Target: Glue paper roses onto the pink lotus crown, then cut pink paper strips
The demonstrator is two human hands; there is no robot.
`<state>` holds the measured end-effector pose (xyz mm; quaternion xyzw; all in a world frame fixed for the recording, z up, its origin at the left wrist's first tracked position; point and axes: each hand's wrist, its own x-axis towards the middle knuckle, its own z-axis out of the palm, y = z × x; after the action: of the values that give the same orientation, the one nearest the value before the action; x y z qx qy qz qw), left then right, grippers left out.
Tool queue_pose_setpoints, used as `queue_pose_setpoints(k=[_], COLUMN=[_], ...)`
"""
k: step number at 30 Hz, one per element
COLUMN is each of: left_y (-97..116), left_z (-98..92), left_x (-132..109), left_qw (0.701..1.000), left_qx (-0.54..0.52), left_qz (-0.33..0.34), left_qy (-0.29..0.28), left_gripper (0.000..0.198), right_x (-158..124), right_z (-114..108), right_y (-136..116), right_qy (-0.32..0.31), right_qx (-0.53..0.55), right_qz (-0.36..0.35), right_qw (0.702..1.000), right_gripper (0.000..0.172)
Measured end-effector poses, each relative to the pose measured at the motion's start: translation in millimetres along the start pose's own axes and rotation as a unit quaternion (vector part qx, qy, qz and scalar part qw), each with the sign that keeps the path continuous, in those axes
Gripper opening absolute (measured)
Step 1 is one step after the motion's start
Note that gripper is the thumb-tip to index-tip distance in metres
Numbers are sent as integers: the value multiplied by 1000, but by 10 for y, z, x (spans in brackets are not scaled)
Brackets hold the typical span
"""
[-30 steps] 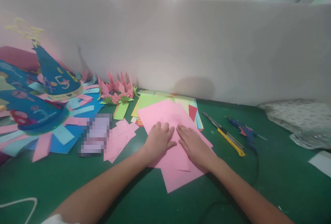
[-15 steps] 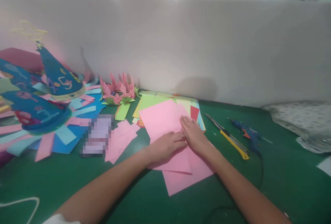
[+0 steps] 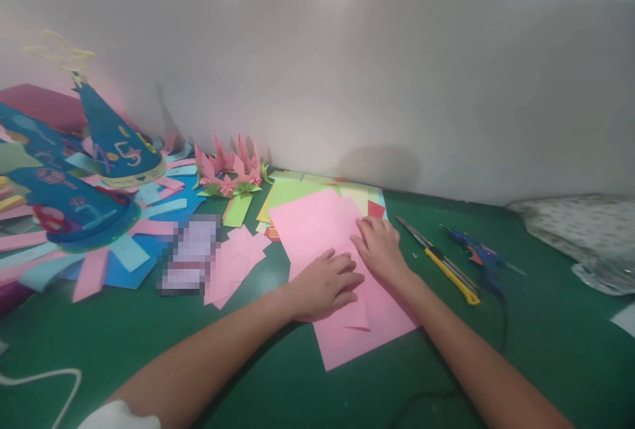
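Two overlapping sheets of pink paper lie in front of me: the upper sheet (image 3: 310,231) is slanted over the lower sheet (image 3: 342,350). My left hand (image 3: 325,283) rests palm down on the upper one, fingers apart. On the right part of the sheets, my right hand (image 3: 381,248) lies with its fingers slightly bent and spread, holding nothing. A small gap separates the two hands. Beneath the pink paper's far end, a stack of coloured paper (image 3: 292,190) in green, yellow and red sticks out.
A yellow utility knife (image 3: 449,275) and a blue glue gun (image 3: 479,254) lie on the right. To the left are pink paper pieces (image 3: 238,258), a blurred-out rectangular object (image 3: 191,254), a pink paper crown (image 3: 229,168) and blue cone hats (image 3: 116,141). A white partition (image 3: 317,72) stands behind.
My right hand has drawn away from my left, slightly to the right, and its fingers have bent. My left hand's fingers are spread wider. The view has shifted slightly.
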<state>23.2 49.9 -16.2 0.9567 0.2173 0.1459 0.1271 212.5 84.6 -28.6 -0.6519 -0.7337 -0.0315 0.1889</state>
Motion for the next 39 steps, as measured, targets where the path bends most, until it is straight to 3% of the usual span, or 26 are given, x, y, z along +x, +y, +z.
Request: queue_pose_setpoints(k=[4, 9, 15, 20, 25, 32, 39], left_y=[19, 42, -79, -165, -180, -208, -194], left_z=[-2, -24, -97, -81, 8, -5, -9], left_x=[-11, -49, -101, -115, -113, -130, -151], left_qw=[1000, 1000, 997, 994, 989, 991, 992], left_qx=[12, 23, 40, 34, 39, 17, 16], left_qz=[-5, -8, -61, -101, -145, -131, -127], left_qy=[-2, 5, 8, 5, 6, -7, -14], left_gripper=[35, 32, 30, 29, 49, 64, 68], right_x=[128, 306, 506, 545, 404, 65, -378], right_z=[-12, 16, 81, 167, 85, -119, -327], right_y=[71, 76, -161, -242, -165, -129, -154], right_qy=[-11, -37, -13, 10, 17, -76, -155], right_qx=[194, 288, 315, 268, 205, 145, 133], right_qz=[58, 69, 52, 26, -6, -88, -105], right_qw=[979, 955, 947, 963, 979, 982, 973], right_gripper=[23, 19, 19, 10, 13, 16, 20])
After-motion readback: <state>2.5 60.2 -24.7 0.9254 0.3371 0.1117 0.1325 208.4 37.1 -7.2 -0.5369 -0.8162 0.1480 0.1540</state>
